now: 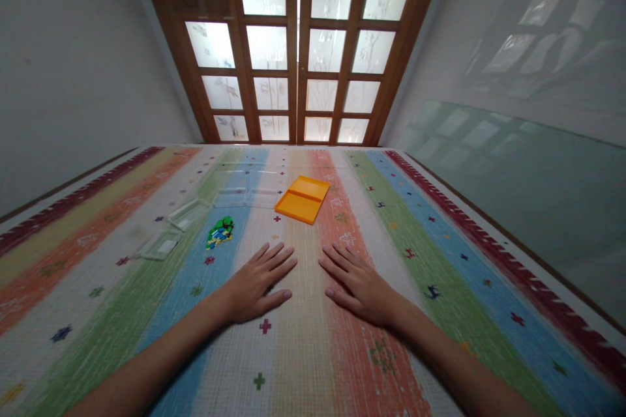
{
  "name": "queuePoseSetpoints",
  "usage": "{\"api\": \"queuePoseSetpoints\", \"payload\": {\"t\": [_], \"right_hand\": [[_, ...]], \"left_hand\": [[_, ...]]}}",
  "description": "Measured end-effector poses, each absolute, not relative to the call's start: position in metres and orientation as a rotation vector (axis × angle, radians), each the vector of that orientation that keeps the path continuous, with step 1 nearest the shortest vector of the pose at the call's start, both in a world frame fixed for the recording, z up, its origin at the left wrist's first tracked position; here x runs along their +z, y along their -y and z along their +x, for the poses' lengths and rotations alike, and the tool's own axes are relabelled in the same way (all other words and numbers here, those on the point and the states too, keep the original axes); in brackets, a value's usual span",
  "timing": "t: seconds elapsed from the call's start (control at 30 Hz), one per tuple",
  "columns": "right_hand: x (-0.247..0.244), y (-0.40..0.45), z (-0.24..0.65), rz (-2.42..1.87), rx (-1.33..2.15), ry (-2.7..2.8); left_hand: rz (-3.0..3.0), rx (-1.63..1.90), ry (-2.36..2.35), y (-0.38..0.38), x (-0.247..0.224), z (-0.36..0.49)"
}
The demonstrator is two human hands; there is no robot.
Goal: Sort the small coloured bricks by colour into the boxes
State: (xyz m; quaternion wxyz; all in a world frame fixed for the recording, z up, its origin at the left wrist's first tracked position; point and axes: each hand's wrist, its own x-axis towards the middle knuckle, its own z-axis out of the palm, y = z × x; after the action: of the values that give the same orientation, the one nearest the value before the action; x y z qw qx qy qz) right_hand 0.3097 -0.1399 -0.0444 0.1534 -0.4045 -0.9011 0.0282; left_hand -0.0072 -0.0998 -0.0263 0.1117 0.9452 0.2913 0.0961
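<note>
Palm down on the striped cloth (303,365), my left hand (259,281) lies flat with its fingers stretched out and holds nothing. My right hand (356,283) rests the same way a short distance to the right, its fingers slightly apart. Beyond both hands an orange two-part case (304,199) lies opened out flat. A small heap of green, blue, white and yellow pieces (221,233) sits on a blue stripe, ahead and to the left of my left hand. The pieces are too small to make out singly.
Two clear plastic boxes stand at the left: an opened one (163,244) and, farther back, a wider one (232,195). Walls rise on both sides, with a pale glass panel (489,163) at the right. Wooden doors with frosted panes (298,78) close off the far end.
</note>
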Motion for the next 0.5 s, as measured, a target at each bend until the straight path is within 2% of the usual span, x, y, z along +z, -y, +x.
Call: {"api": "queuePoseSetpoints", "payload": {"t": [0.5], "right_hand": [[-0.0455,0.1392,0.3097,-1.171,0.092,2.575]], "left_hand": [[2.783,0.313,-0.849,0.0998,-0.0289,-0.0079]]}}
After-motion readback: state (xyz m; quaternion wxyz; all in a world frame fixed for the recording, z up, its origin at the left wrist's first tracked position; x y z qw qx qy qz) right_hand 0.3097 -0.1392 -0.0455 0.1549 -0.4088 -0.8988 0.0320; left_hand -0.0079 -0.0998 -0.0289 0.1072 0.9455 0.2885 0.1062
